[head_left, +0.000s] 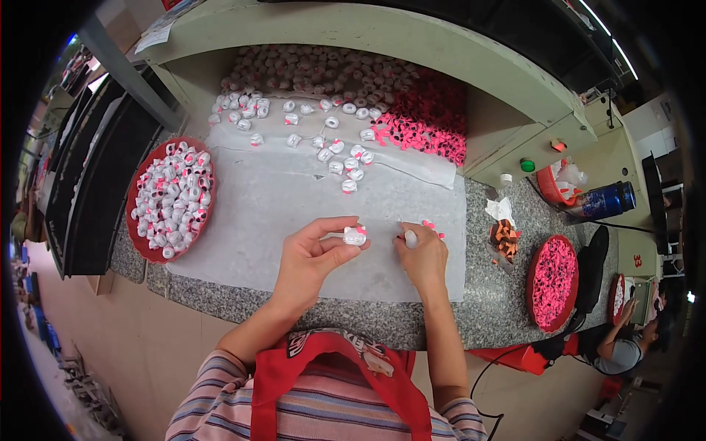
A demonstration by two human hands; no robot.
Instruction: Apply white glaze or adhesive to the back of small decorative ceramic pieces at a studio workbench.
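My left hand [312, 253] pinches a small white figure [354, 236] with a pink spot between thumb and fingers, just above a white sheet [257, 220] on the speckled stone table. My right hand [423, 253] is closed around a thin white tool [409, 237], its tip close to the figure. A few small pink pieces [434, 229] lie on the sheet beside my right hand.
A red tray [141, 242] at the left holds many white figures. More white figures [323, 140] and a heap of pink pieces [434, 125] lie at the back. Another red tray [551, 283] of pink pieces and a blue bottle [607, 198] stand right. Another person [625, 345] sits far right.
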